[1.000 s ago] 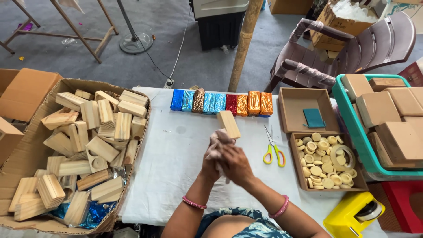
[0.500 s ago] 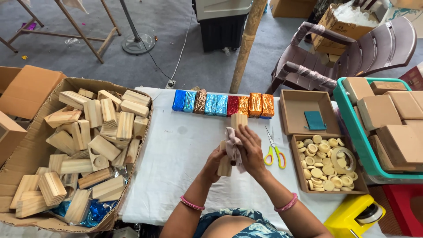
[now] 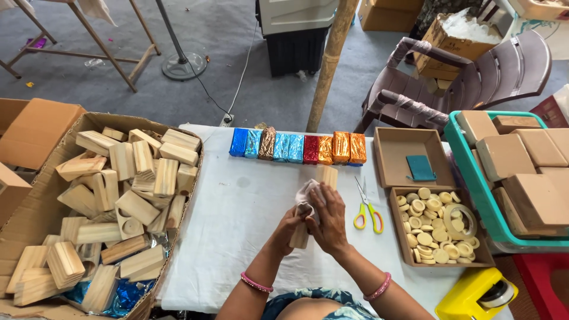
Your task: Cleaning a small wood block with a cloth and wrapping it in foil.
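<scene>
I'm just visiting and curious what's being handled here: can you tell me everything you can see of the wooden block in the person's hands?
The wooden block is a pale, pine-like bar with visible grain, long and rectangular. It is held tilted above the white table, one end pointing away from the person. The left hand grips its near end; the right hand presses a white cloth against its middle, hiding that part. It looks bare, with no foil wrapping.

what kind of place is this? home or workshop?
Most likely a small craft or packing workshop, not a home. A cardboard box is heaped with cut wooden blocks, foil-wrapped blocks line the white table, and both hands wipe a wooden block with a cloth.
</scene>
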